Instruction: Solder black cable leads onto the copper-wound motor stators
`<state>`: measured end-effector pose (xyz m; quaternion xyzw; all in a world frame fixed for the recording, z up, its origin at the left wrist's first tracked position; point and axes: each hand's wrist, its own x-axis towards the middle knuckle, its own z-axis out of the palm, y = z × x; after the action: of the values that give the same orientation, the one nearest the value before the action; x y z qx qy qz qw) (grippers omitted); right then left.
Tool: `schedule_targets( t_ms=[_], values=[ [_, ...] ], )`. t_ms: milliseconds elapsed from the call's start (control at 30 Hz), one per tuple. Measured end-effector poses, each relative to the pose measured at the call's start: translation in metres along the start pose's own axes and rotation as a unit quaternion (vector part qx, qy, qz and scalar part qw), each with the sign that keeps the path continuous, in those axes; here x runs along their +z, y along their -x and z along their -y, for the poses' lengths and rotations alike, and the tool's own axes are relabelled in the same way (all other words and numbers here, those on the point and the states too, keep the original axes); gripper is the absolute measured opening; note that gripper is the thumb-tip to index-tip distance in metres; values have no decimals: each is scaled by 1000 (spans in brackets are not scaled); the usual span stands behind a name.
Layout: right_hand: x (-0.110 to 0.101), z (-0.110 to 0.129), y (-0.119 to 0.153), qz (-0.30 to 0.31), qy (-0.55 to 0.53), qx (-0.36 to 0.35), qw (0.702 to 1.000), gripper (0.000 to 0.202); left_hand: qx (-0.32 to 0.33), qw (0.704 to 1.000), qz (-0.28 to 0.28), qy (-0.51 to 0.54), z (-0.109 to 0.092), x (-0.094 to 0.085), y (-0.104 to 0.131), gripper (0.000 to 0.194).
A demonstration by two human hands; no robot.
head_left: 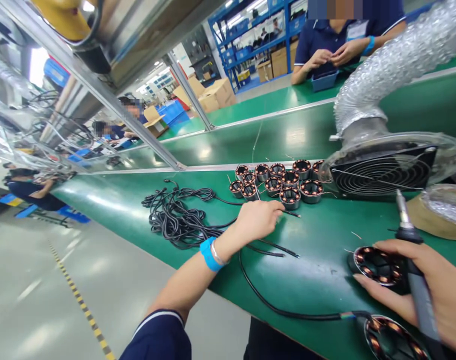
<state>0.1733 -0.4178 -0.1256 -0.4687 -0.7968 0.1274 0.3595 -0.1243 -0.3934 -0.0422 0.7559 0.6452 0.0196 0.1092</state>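
My left hand (258, 220) reaches across the bench with its fingers closed on a black cable, whose stripped end (292, 214) sticks out past the fingertips. Just beyond it stand several motor stators (290, 198) with copper windings. In my right hand (432, 287) a soldering iron (419, 290) lies against the palm, its tip pointing up and away. The thumb and index finger of that hand also grip a stator (378, 266) at its rim. Nearer me, another stator (395, 340) has a black cable (288, 314) running to it; its lower part is cut off by the frame.
A tangled heap of black cables (175, 220) lies left of my left hand. A fume extractor fan (381, 172) with a silver duct (378, 70) stands behind my right hand. Across the green bench (220, 150), a co-worker's hands (331, 56) are above a blue tray (324, 81).
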Motion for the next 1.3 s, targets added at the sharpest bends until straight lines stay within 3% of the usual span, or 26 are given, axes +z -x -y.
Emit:
schedule_targets(
  t_ms=[133,200,267,333,367,433,500,533,567,600,633,667,700,767,800,833,900,1000,1167,1300],
  values=[
    [-12,7,-6,31,18,-33,999,44,-3,1000,-27,13,17,23,-20,23],
    [-15,8,-7,31,21,-37,999,43,5,998,-50,31,24,24,-18,18],
    [-15,8,-7,36,31,-40,998,43,2,995,-90,45,40,10,-10,19],
    [-14,7,-6,36,42,-45,997,44,-16,978,-191,81,66,-22,1,20],
    [-13,6,-5,37,45,-46,997,44,-31,932,-326,156,79,-44,7,15],
    [-11,4,-3,36,41,-41,998,46,-15,770,-568,289,98,-91,23,17],
    [-9,0,-2,41,34,-37,998,47,17,715,-632,296,96,-133,42,24],
    [-9,-2,-2,43,31,-37,998,49,79,669,-675,301,86,-147,52,24],
    [-9,-4,-2,45,30,-37,998,50,144,626,-711,287,72,-155,61,26],
    [-9,-5,-3,50,29,-39,998,50,187,615,-712,282,54,-156,68,29],
    [-10,-6,-4,52,26,-43,997,50,196,665,-655,301,35,-150,72,28],
    [-13,-5,-5,51,21,-49,997,49,177,763,-526,331,17,-138,73,24],
    [-16,-2,-6,45,9,-59,997,49,163,807,-452,343,0,-120,71,16],
    [-24,8,-9,18,-26,-74,997,48,164,868,-298,362,-25,-77,57,16],
    [-28,16,-10,-4,-51,-76,996,49,132,897,-152,394,-34,-54,49,17],
    [-31,24,-12,-20,-72,-61,995,46,90,902,-36,420,-41,-33,40,19],
    [-34,39,-17,-32,-121,-29,992,36,45,905,68,417,-52,-2,26,21],
    [-33,54,-27,-44,-188,-23,981,25,52,926,73,367,-60,16,18,20],
    [-32,63,-41,-39,-213,-43,975,28,102,937,101,319,-58,1,14,20],
    [-26,66,-45,-42,-216,-78,972,26,212,922,41,321,-59,-4,10,27]
  ],
)
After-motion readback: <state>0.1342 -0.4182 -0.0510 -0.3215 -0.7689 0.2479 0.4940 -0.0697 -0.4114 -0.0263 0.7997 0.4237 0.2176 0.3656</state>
